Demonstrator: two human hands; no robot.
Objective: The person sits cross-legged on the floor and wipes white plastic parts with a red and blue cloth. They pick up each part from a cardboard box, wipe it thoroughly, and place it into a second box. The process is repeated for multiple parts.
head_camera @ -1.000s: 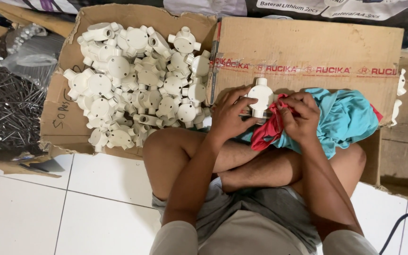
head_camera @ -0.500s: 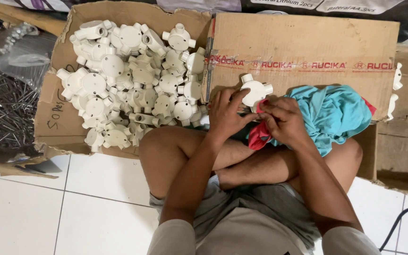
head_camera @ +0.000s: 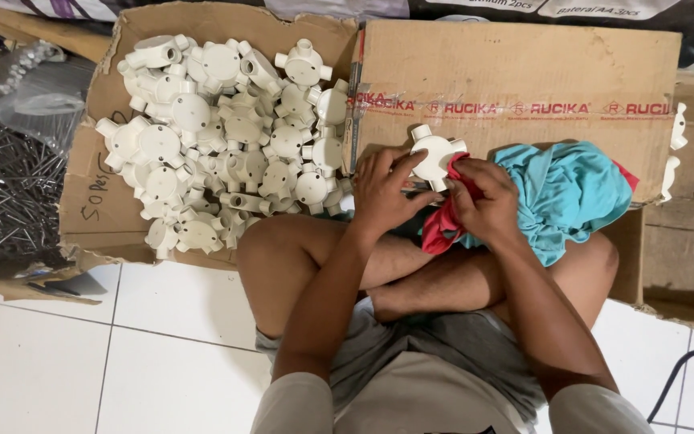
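Observation:
My left hand [head_camera: 383, 190] holds a white plastic junction box [head_camera: 435, 154] with round side outlets, just above my crossed legs. My right hand [head_camera: 483, 199] presses a red and teal cloth [head_camera: 560, 193] against the right side of that box. The cloth's teal part drapes over my right knee and against a cardboard flap [head_camera: 516, 72]. Both hands sit close together with the box between them.
An open cardboard box [head_camera: 90, 205] at the left holds a pile of several white junction boxes [head_camera: 226, 145]. Dark metal rods and a plastic bag [head_camera: 10, 161] lie further left. More cardboard [head_camera: 684, 233] stands at the right, with a black cable [head_camera: 684, 378] on the white tile floor.
The junction box has turned in my left hand and now lies flatter. My right hand with the cloth has shifted along its side. The view has drifted slightly.

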